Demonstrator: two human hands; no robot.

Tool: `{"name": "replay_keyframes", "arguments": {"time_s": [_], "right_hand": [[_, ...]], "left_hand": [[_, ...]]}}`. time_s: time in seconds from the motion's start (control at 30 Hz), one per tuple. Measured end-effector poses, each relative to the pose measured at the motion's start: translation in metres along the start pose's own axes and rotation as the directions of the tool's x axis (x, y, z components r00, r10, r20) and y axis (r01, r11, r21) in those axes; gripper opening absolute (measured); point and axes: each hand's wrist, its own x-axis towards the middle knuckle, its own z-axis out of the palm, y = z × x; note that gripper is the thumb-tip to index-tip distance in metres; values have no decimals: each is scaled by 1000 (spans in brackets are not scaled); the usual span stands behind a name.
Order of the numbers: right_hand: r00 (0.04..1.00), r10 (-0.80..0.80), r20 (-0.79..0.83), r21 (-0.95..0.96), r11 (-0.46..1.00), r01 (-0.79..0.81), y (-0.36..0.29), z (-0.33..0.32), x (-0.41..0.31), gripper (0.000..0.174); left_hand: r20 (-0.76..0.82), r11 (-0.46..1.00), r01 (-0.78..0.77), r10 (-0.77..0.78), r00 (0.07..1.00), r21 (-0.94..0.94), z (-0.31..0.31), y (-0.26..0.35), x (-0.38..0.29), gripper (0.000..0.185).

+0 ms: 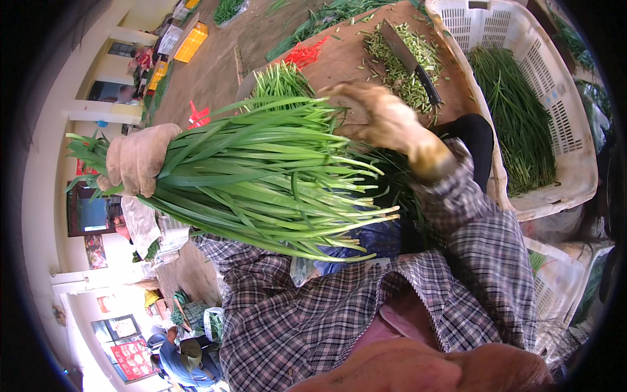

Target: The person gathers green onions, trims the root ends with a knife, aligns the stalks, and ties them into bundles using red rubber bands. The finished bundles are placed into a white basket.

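Observation:
My left hand [142, 159] is wrapped around the leafy end of a large loose bunch of garlic chives [254, 171]. The pale stem ends fan out to the right, over my lap. My right hand [382, 115] is blurred, its fingers spread near the upper stem ends, and no object shows in it. Behind the held bunch lies another bundle of chives [281, 83], partly covered. A cleaver [404, 51] with a black handle rests on a heap of cut stem pieces [426, 51] on a brown work surface [343, 54].
A white plastic crate [578, 157] holding long chives [514, 117] stands at my right. Red plastic ties [306, 53] lie on the work surface's far edge. More greens [313, 29] lie beyond it. Another person [188, 360] bends over at lower left. Yellow crates [191, 41] stand farther off.

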Motion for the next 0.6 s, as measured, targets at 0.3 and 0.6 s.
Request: {"name": "replay_keyframes", "arguments": {"time_s": [0.3, 0.6], "right_hand": [[918, 289, 270, 895, 276, -350, -26, 8, -17, 32], [935, 317, 159, -42, 948, -315, 9, -12, -61, 33]], "left_hand": [[13, 997, 37, -38, 999, 72, 21, 12, -2, 32], [1, 994, 33, -33, 999, 103, 36, 15, -8, 31]]}}
